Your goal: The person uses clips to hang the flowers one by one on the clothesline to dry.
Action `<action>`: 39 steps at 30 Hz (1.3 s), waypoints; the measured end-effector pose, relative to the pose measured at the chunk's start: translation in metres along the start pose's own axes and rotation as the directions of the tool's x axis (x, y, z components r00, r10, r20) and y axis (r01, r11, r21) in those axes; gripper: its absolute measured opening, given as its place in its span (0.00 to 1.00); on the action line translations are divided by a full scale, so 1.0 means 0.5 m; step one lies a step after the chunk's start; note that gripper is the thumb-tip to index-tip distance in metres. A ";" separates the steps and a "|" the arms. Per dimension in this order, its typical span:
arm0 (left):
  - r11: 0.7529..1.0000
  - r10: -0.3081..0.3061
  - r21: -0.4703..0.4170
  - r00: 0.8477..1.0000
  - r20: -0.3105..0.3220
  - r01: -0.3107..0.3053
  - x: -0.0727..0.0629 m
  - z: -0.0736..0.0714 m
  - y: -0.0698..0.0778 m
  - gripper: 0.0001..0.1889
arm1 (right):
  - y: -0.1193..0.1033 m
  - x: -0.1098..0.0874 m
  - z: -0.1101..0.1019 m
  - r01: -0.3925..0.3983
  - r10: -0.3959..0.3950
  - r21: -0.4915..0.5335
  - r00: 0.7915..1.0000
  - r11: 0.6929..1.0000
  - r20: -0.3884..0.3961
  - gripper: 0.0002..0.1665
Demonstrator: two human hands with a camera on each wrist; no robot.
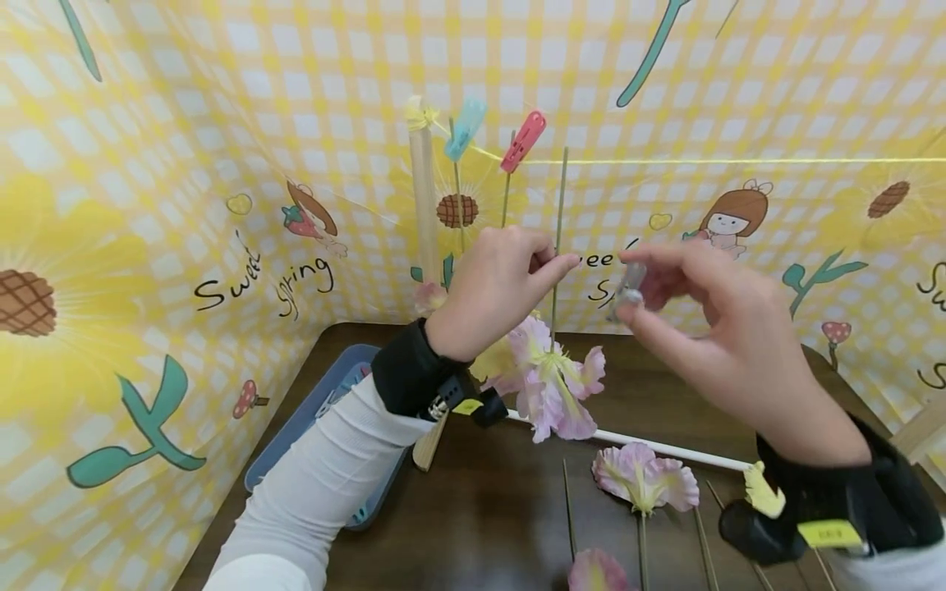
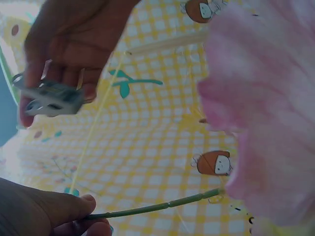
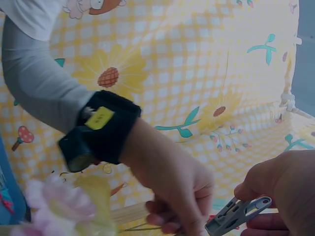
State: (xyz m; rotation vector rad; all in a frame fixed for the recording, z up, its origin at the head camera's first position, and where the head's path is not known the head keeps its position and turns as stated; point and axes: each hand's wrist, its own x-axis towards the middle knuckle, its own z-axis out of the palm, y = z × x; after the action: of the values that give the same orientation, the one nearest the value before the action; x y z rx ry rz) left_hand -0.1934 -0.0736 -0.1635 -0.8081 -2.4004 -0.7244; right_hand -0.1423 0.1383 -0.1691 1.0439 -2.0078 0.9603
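My left hand [image 1: 510,275] pinches the green stem [image 2: 162,206] of a pink and yellow artificial flower [image 1: 554,382], which hangs head down with the stem upright. To its right, my right hand [image 1: 724,328] holds a grey clothespin [image 3: 236,216] between thumb and fingers, apart from the stem. A yellow string [image 1: 665,162] runs across behind the hands, and the stem's top overlaps it in the head view. On the string, a blue clothespin [image 1: 466,130] and a red clothespin [image 1: 523,141] each clip another stem.
A wooden post [image 1: 424,189] carries the string's left end. At the left of the dark table [image 1: 480,525] stands a blue basket [image 1: 266,460] with clothespins. Another flower [image 1: 643,480] and several stems lie in front, near a white rod [image 1: 665,447].
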 end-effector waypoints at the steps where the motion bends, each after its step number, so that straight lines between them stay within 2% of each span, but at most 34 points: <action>1: 1.000 -0.013 0.004 1.000 -0.001 0.013 0.003 0.001 -0.005 0.19 | 0.001 0.018 -0.001 -0.027 0.027 0.009 1.000 1.000 0.010 0.22; 4: 0.999 -0.041 0.014 0.999 -0.022 0.041 0.012 0.006 -0.021 0.20 | 0.004 0.070 -0.002 -0.154 0.152 0.051 0.988 0.987 0.039 0.21; 8: 0.997 -0.057 0.055 0.997 -0.043 0.059 0.025 0.011 -0.034 0.21 | 0.017 0.140 -0.004 -0.306 0.303 0.094 0.952 0.947 0.047 0.18; 12: 0.990 -0.089 0.101 0.995 -0.050 0.094 0.042 0.017 -0.042 0.22 | 0.044 0.197 -0.006 -0.391 0.389 0.071 0.921 0.918 0.038 0.19; 16: 0.981 -0.135 0.137 0.990 -0.048 0.140 0.056 0.022 -0.044 0.21 | 0.066 0.235 -0.007 -0.437 0.436 0.022 0.899 0.899 0.030 0.19; 24: 0.959 -0.173 0.215 0.983 -0.068 0.184 0.063 0.026 -0.046 0.22 | 0.086 0.275 -0.002 -0.480 0.480 0.035 0.877 0.876 0.022 0.12; 33: 0.953 -0.203 0.217 0.977 -0.066 0.213 0.069 0.030 -0.040 0.20 | 0.104 0.286 -0.003 -0.518 0.519 0.193 0.853 0.833 0.048 0.10; 39: 0.948 -0.212 0.228 0.975 -0.057 0.220 0.069 0.036 -0.039 0.19 | 0.106 0.286 0.002 -0.532 0.529 0.183 0.846 0.827 0.067 0.10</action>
State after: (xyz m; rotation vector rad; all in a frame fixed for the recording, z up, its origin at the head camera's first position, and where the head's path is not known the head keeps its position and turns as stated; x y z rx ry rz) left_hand -0.2356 -0.0623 -0.1621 -0.4390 -2.5100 -0.5163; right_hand -0.2534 0.1063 -0.0697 0.5780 -2.3048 1.4662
